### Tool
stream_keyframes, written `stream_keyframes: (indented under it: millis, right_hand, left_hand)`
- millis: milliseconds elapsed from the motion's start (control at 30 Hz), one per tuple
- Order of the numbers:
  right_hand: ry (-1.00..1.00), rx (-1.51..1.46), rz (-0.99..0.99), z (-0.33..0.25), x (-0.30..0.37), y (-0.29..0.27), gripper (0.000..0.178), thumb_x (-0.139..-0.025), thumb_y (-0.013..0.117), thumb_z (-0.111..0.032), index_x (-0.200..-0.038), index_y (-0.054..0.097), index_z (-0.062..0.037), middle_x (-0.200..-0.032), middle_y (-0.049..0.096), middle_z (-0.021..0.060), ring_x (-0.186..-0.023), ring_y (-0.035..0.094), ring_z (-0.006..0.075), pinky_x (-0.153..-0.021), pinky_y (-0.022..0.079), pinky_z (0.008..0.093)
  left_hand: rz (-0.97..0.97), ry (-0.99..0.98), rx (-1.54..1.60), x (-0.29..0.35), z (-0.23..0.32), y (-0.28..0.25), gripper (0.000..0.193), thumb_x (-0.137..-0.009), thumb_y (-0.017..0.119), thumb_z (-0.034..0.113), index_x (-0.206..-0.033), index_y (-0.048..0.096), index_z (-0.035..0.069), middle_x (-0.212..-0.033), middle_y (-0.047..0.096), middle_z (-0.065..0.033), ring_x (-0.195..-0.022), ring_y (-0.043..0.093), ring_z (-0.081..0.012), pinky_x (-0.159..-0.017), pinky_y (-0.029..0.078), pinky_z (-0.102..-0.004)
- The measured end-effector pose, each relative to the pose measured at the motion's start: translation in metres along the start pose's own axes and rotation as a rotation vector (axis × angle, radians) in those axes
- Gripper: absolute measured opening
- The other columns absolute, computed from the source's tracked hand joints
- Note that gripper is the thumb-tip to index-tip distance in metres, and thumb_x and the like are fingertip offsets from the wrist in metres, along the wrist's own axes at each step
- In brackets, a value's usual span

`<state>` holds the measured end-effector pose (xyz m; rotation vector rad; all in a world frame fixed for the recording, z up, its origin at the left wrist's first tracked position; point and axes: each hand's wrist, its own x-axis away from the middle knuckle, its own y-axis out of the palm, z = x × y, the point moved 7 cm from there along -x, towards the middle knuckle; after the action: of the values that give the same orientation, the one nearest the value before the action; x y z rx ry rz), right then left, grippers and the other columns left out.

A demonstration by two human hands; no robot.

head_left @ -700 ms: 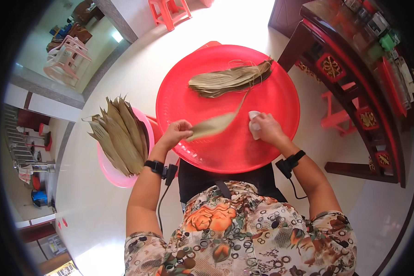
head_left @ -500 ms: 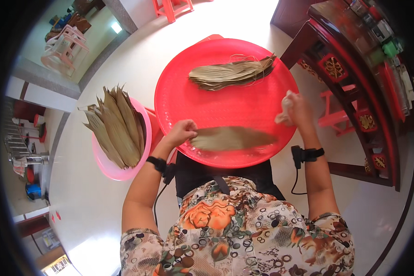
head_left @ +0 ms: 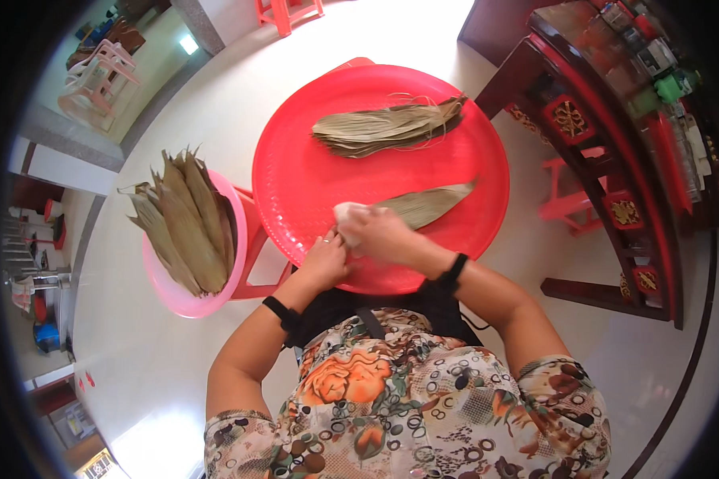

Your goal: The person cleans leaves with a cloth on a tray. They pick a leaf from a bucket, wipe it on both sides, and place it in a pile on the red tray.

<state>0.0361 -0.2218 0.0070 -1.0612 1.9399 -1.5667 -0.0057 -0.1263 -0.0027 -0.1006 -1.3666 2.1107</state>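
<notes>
A long dried leaf (head_left: 430,206) slants across the near part of a round red tray (head_left: 287,152), its right tip pointing away from me. The leaf's left end is hidden beneath my hands. My left hand (head_left: 325,259) is closed at that end, pinching the leaf at the tray's near left edge. Right beside it, my right hand (head_left: 379,234) grips a crumpled whitish cloth (head_left: 348,214) and presses it onto the leaf; motion blurs its fingers. Toward the tray's far side lies a flat stack of similar dried leaves (head_left: 383,128), with thin loose strands at its right end.
Left of the tray, a pink basin (head_left: 168,291) holds more leaves (head_left: 192,227) standing upright on a red stool (head_left: 256,255). At the right stands dark carved wooden furniture (head_left: 607,176) with gold ornaments. Another red stool (head_left: 289,14) is at the far edge.
My right hand has swept left with the cloth, from the tray's right rim to beside my left hand. The leaf now lies tilted, its right end farther away. My left hand has dropped slightly nearer.
</notes>
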Motion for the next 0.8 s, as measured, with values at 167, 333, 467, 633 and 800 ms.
stream_keyframes:
  millis: [167, 333, 467, 633, 800]
  right_hand:
    - [0.096, 0.125, -0.003, 0.016, 0.021, 0.009, 0.088, -0.063, 0.08, -0.028, -0.14, 0.04, -0.0148, -0.147, 0.034, 0.0153, -0.132, 0.036, 0.035, -0.099, 0.036, 0.0549]
    - [0.543, 0.201, 0.036, 0.179, 0.111, -0.002, 0.1, -0.052, 0.088, -0.032, -0.138, 0.042, -0.012, -0.145, 0.034, 0.0197, -0.124, 0.044, 0.0396, -0.102, 0.041, 0.0446]
    - [0.706, 0.108, 0.009, 0.223, 0.129, -0.05, 0.058, -0.069, 0.077, -0.02, -0.119, 0.051, -0.0069, -0.117, 0.055, 0.0182, -0.102, 0.059, 0.0375, -0.088, 0.05, 0.0448]
    - [0.755, 0.277, 0.332, 0.177, 0.111, -0.147, 0.031, -0.078, 0.066, -0.014, -0.106, 0.057, -0.0062, -0.097, 0.063, 0.0158, -0.093, 0.061, 0.0366, -0.076, 0.052, 0.0435]
    - [0.233, 0.174, 0.317, 0.059, 0.055, -0.121, 0.021, -0.091, 0.048, -0.014, -0.109, 0.058, -0.0137, -0.106, 0.057, 0.0069, -0.087, 0.057, 0.0218, -0.071, 0.052, 0.0335]
  left_hand:
    - [-0.103, -0.117, -0.025, 0.015, -0.017, 0.018, 0.072, -0.087, 0.057, 0.049, -0.139, 0.039, 0.003, -0.15, 0.03, -0.0195, -0.14, 0.026, -0.0365, -0.107, 0.032, -0.0524]
    - [-0.05, -0.08, -0.042, 0.004, -0.014, 0.017, 0.071, -0.088, 0.056, 0.049, -0.139, 0.04, 0.004, -0.15, 0.031, -0.0186, -0.139, 0.027, -0.0354, -0.107, 0.034, -0.0499]
    - [-0.031, -0.076, -0.048, 0.004, -0.015, 0.015, 0.069, -0.087, 0.058, 0.047, -0.139, 0.041, 0.004, -0.149, 0.032, -0.0184, -0.139, 0.028, -0.0351, -0.107, 0.034, -0.0493]
    - [-0.016, -0.052, -0.075, 0.007, -0.012, 0.015, 0.068, -0.084, 0.063, 0.042, -0.136, 0.043, 0.003, -0.146, 0.036, -0.0192, -0.137, 0.031, -0.0358, -0.107, 0.035, -0.0452]
    - [0.008, -0.007, -0.103, 0.0, -0.009, 0.015, 0.069, -0.081, 0.066, 0.041, -0.134, 0.046, 0.003, -0.145, 0.037, -0.0201, -0.136, 0.032, -0.0364, -0.107, 0.036, -0.0421]
